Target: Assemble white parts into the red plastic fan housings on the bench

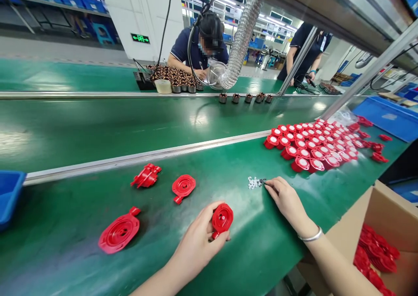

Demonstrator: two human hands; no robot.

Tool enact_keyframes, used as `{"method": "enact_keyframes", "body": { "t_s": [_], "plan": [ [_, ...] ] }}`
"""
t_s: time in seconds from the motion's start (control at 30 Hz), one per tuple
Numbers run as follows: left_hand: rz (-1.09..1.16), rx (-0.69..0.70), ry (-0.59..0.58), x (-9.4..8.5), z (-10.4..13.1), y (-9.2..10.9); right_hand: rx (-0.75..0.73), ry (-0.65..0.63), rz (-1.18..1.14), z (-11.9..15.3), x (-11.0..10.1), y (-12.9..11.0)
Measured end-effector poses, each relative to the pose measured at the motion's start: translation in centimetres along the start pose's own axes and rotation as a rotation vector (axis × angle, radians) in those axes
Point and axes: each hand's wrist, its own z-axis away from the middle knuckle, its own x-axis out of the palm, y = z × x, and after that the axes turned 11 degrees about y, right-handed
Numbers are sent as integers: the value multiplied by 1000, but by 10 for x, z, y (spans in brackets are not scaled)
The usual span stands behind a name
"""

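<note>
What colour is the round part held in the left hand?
Red, seen in the head view: the part in the left hand.

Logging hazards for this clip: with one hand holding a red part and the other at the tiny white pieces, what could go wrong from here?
1. The right hand pinches at a loose pile of small white pieces lying on the bare green belt; they could scatter or get lost.
2. The left hand holds the red round part only at its edge, so it might slip.
3. The batch of red parts sits close to the right forearm and could be knocked.
</note>
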Motion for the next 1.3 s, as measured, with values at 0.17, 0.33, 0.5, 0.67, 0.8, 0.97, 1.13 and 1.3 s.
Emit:
{"method": "enact_keyframes", "body": {
  "t_s": [0.17,0.33,0.5,0.67,0.8,0.97,1.13,1.3],
  "plan": [
    [-7,6,-5,1,1,1,-59,-26,-4,-4,2,2],
    [22,-14,-22,1,1,4,-85,-58,4,-5,0,8],
    [9,-2,-35,0,0,4,-105,-77,2,-6,0,5],
    [6,-3,-40,-1,0,3,-111,-73,-8,-9,4,2],
    [8,-12,-36,-1,0,5,-89,-57,-21,-8,4,3],
    [7,-6,-42,-2,0,7,-45,-22,-46,-5,3,5],
    [14,3,-43,-2,0,6,3,-47,-70,-7,1,2],
    [31,7,-55,-3,1,6,77,-26,-95,-9,-4,2]
  ]
}}
